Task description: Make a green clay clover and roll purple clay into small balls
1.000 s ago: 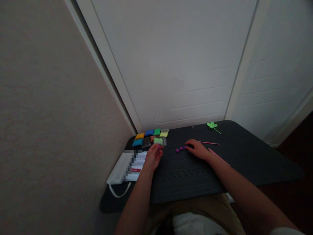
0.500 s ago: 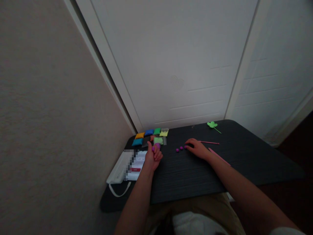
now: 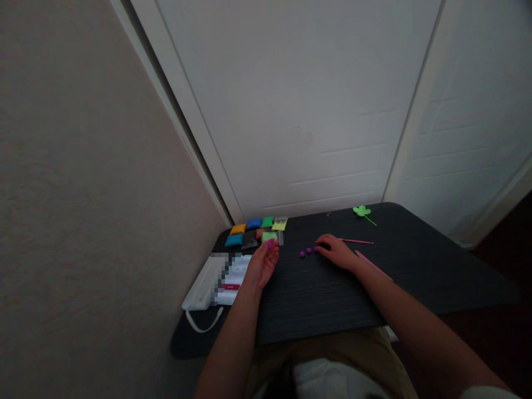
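Purple pieces: four counted. One purple piece [image 3: 271,244] is in the left hand [image 3: 262,265], raised above the table [image 3: 307,305] and pinched at the fingertips; the other fingers are loosely curled. Three purple balls [image 3: 308,250] lie in a short, slightly slanting row on the tabletop, just apart from one another. The right hand [image 3: 336,255] rests at the row's right end, its fingers bent and thumb at the third ball; whether they are clamped on it cannot be told.

Pink tools: two. One thin pink rod [image 3: 358,241] lies just beyond the right hand; one broader pink tool [image 3: 374,266] lies beside the right wrist.

Packets: eight counted, at the table's far left. Orange, blue, green and yellow packets [image 3: 254,223] form the back; teal, dark, reddish and light green packets [image 3: 235,240] lie in front.

Also noted: one green clover shape [image 3: 362,211] with one stem, far right; one white case [image 3: 203,288] with one strap [image 3: 202,331], left, partly pixelated.
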Available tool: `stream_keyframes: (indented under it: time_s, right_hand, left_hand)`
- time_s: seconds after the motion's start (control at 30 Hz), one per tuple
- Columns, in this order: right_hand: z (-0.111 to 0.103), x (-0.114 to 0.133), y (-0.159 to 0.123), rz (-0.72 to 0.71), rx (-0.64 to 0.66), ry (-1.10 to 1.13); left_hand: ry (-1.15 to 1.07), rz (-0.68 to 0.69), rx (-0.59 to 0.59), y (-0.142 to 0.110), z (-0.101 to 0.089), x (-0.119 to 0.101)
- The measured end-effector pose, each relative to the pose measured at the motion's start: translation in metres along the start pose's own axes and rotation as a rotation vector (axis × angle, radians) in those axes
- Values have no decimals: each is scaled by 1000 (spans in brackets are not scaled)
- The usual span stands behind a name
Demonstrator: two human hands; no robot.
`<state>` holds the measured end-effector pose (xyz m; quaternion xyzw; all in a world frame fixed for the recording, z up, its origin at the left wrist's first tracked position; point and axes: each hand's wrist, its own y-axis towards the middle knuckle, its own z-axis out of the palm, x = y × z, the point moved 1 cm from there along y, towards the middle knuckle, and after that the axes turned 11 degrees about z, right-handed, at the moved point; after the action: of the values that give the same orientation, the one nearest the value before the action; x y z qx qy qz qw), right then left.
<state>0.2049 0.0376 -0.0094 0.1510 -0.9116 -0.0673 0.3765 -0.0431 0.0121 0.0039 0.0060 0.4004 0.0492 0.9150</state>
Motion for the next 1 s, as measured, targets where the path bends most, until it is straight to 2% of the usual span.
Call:
stream_keyframes:
  time_s: [0.17,0.47,0.7,1.0]
  right_hand:
    - [0,-1,0,2,1,0]
    - [1,-2,0,-2,4,3]
    - [-1,0,0,1,11,3]
    - [0,-1,0,6,9,7]
  left_hand:
    - [-65,-37,34,0,2,-1]
    - [-42,20,61,-3,3,0]
    - [-69,-50,75,-1,0,0]
    - [-114,33,158,-5,6,0]
